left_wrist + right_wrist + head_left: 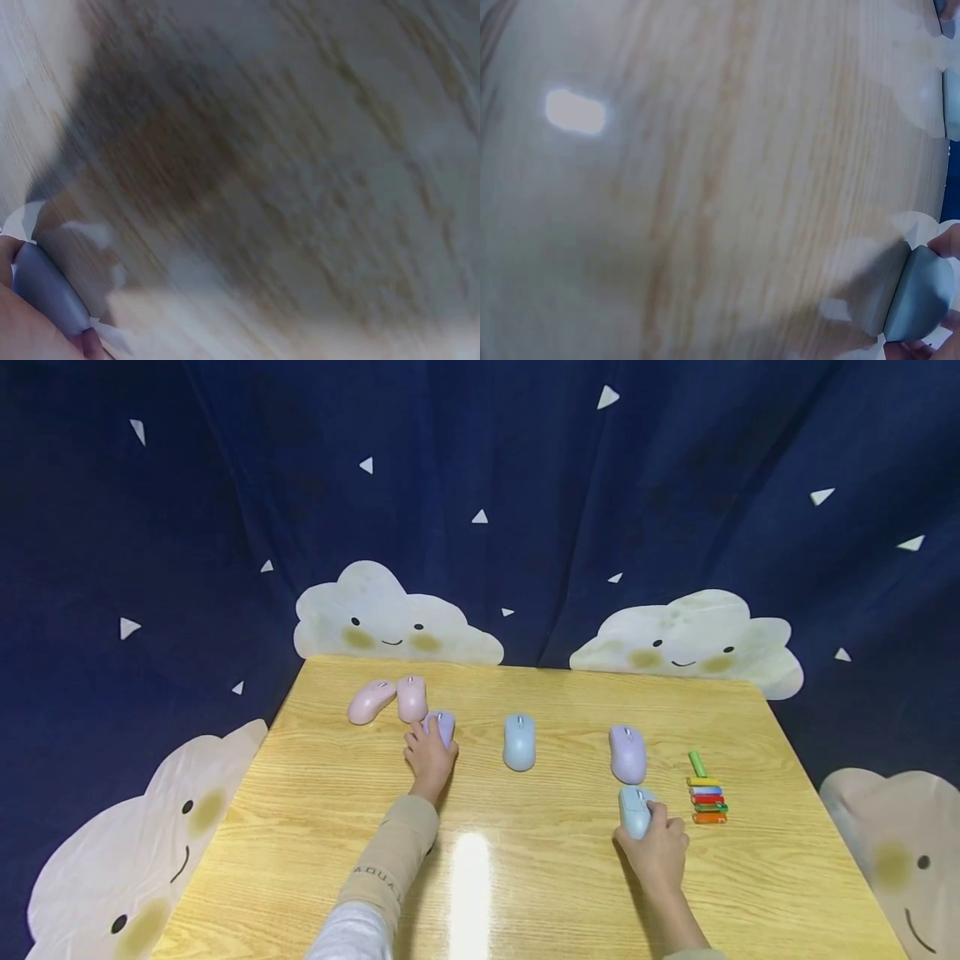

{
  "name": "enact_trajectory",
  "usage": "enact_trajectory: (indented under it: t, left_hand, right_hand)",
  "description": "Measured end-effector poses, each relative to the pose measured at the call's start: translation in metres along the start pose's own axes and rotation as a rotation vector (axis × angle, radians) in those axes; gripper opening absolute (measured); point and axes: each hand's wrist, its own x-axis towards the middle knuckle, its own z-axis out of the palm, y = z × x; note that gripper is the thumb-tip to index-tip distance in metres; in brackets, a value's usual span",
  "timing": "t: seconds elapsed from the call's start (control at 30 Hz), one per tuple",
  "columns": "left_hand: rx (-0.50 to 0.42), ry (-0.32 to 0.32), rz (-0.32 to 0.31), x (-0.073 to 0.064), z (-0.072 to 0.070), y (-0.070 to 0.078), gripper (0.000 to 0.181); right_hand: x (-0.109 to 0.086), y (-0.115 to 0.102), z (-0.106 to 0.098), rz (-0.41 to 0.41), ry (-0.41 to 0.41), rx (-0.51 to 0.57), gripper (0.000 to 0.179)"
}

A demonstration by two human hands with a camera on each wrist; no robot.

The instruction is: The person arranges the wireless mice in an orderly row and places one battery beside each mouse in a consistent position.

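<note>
Gripping a lavender computer mouse (446, 725) with the left hand (430, 760), right by two pink mice (412, 698), plus clamping a pale-blue mouse (634, 812) in the right hand (658, 853).

Held purple mouse (446, 726) part-hidden, sleeves (356, 931) cropped

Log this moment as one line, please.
left hand: grips purple computer mouse | right hand: grips light-blue computer mouse | between hands: second light-blue mouse | beyond right hand: second purple mouse
</note>
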Motion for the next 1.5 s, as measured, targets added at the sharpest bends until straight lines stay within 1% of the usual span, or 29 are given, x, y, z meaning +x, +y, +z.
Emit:
enact_trajectory:
  t: [0.1,0.23,0.33,0.4,0.5,0.63,0.8,0.87,1.03,1.2,1.4,1.5]
  left_hand:
    - [-0.021,0.002,0.002,-0.001,-0.001,-0.001,0.059]
    - [-0.035,-0.011,0.014,-0.001,-0.003,-0.003,0.059]
    - [-0.039,-0.026,0.05,0.0,-0.008,-0.005,0.06]
    - [-0.055,-0.022,0.084,0.002,-0.01,-0.008,0.062]
    - [-0.083,-0.013,0.111,0.005,-0.013,-0.012,0.064]
    - [-0.086,-0.027,0.098,0.014,-0.019,-0.018,0.06]
    - [-0.059,-0.051,0.096,0.032,-0.032,-0.023,0.053]
    - [-0.041,-0.061,0.107,0.04,-0.036,-0.023,0.051]
    - [-0.006,-0.113,0.122,0.054,-0.043,-0.022,0.049]
    - [0.048,-0.203,0.123,0.063,-0.045,-0.02,0.05]
    - [0.074,-0.298,0.101,0.067,-0.046,-0.017,0.049]
    - [0.079,-0.327,0.092,0.068,-0.046,-0.016,0.049]
  right_hand:
    - [0.0,0.0,0.001,0.001,0.003,0.0,0.065]
    - [-0.001,0.001,0.001,-0.001,0.001,-0.001,0.065]
    - [0.0,0.001,0.002,-0.005,0.001,-0.003,0.066]
    - [0.0,0.001,0.002,-0.009,0.0,-0.002,0.066]
    - [0.0,0.002,0.003,-0.007,0.001,-0.001,0.066]
    - [0.0,0.002,0.003,-0.006,0.009,-0.005,0.066]
    - [-0.001,0.002,0.003,-0.013,0.009,-0.022,0.066]
    - [-0.001,0.003,0.003,-0.015,0.008,-0.028,0.066]
    - [-0.001,0.005,0.004,-0.017,0.006,-0.034,0.066]
    - [0.001,0.006,0.004,-0.019,0.002,-0.032,0.068]
    - [0.001,0.007,0.005,-0.02,0.002,-0.041,0.068]
    - [0.001,0.007,0.005,-0.024,0.014,-0.04,0.068]
